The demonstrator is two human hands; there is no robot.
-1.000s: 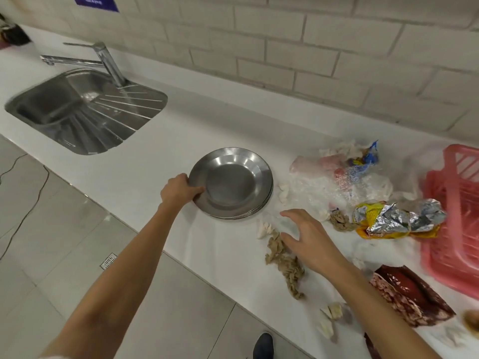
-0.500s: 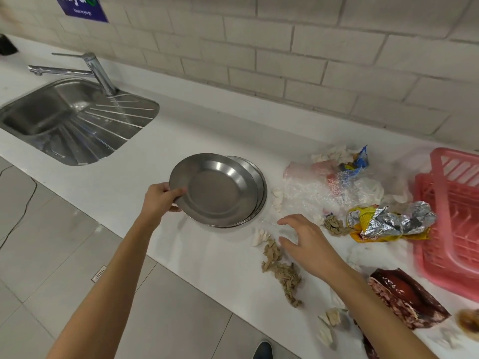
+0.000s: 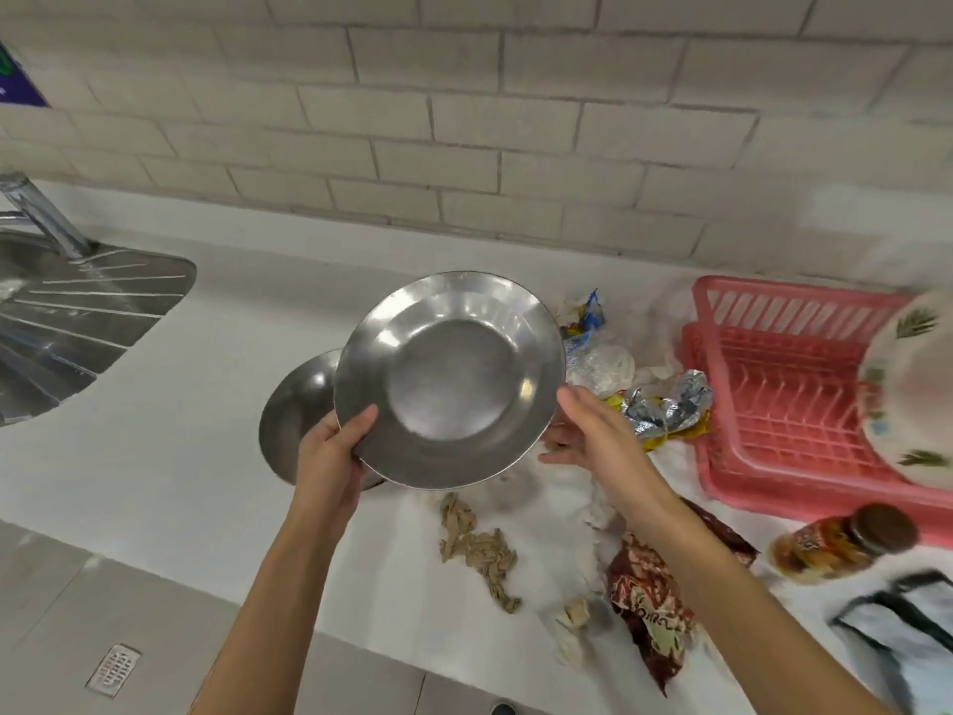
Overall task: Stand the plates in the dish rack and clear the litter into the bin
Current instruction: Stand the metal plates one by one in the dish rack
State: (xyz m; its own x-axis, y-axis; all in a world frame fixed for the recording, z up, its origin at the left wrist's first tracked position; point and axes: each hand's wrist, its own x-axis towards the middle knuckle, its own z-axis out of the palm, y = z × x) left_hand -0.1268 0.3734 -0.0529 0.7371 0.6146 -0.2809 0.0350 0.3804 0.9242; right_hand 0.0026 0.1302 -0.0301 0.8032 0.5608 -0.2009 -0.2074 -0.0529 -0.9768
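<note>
**White counter, sink to rack**

The counter (image 3: 180, 456) has a steel sink (image 3: 77, 322) set into its left end. Near the middle a steel plate (image 3: 294, 405) lies flat. To its right litter is strewn: a blue wrapper (image 3: 588, 314), a clear bag (image 3: 601, 363) and a foil wrapper (image 3: 665, 405) just beside the pink rack (image 3: 773, 405), which stands at the right. Nearer the front edge lie brown paper (image 3: 479, 549), white scraps (image 3: 572, 614), a red packet (image 3: 647, 611) and a jar (image 3: 825, 547) on its side, by the rack's front.
</note>
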